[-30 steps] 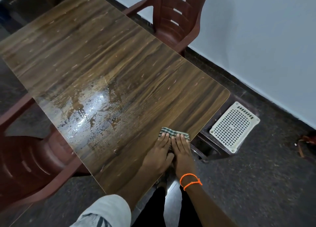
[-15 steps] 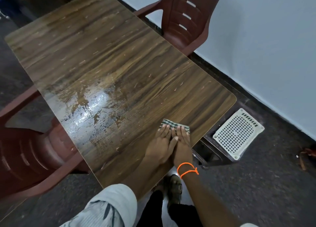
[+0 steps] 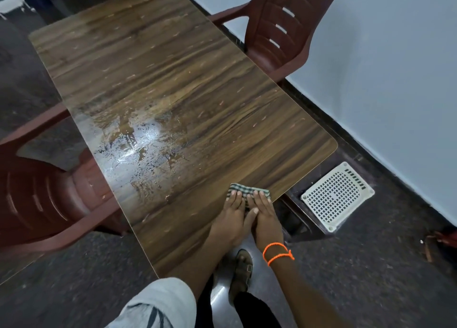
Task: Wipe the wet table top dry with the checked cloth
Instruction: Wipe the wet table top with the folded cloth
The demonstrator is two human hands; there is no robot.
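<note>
A folded green-and-white checked cloth [image 3: 247, 188] lies flat on the wood-grain table top [image 3: 188, 85], near its front right edge. My left hand [image 3: 231, 219] and my right hand [image 3: 265, 216] lie side by side on the cloth with straight fingers pressing it down; most of the cloth is hidden under them. A shiny wet patch [image 3: 133, 152] with beaded water covers the table's left middle, to the left of the cloth and apart from it.
A maroon plastic chair [image 3: 284, 31] stands at the table's far right side, another maroon chair [image 3: 42, 199] at its left. A white perforated plastic panel [image 3: 337, 196] rests on a low dark frame right of the table. A pale wall runs along the right.
Both hands and the cloth have stayed at the same spot near the table's front right edge. The camera has shifted, so the table sits further right in view.
</note>
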